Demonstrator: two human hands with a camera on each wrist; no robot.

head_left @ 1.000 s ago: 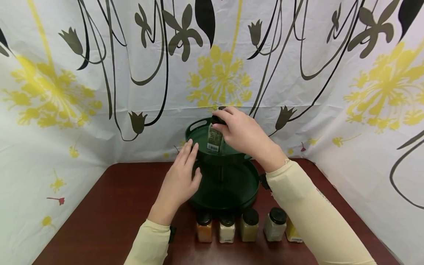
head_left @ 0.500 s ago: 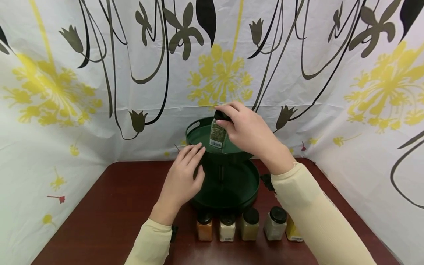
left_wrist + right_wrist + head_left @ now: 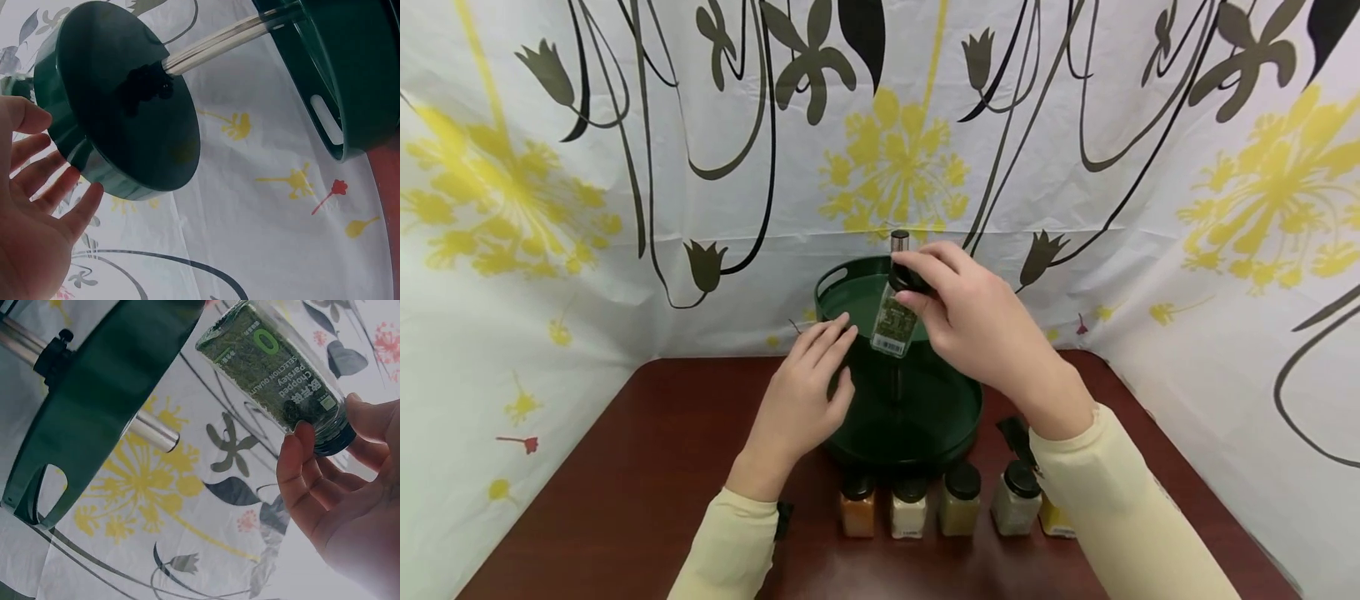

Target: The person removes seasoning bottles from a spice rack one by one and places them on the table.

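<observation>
My right hand [image 3: 992, 325] grips a clear jar of chopped parsley [image 3: 275, 369] by its black cap. The jar [image 3: 893, 323] is tilted and overlaps the front rim of the upper tier of a green two-tier round tray [image 3: 850, 296]. In the right wrist view it hangs clear of the tier, its printed label showing. At the tier's left front side is my left hand [image 3: 801, 387], its fingers extended. The left wrist view puts those fingertips [image 3: 90, 194] right at the tier's outer wall [image 3: 119, 178].
In front of the lower tier [image 3: 902, 454] stand several black-capped spice jars: an orange one [image 3: 858, 512], a cream one [image 3: 909, 515], an olive one [image 3: 960, 504], a grey-white one [image 3: 1017, 502] and a yellow one [image 3: 1057, 521]. A metal post [image 3: 899, 242] rises above the upper tier.
My right hand has drawn the parsley jar toward me and a little right, from over the upper tier to its front rim. The post's top now shows. My left hand has hardly moved.
</observation>
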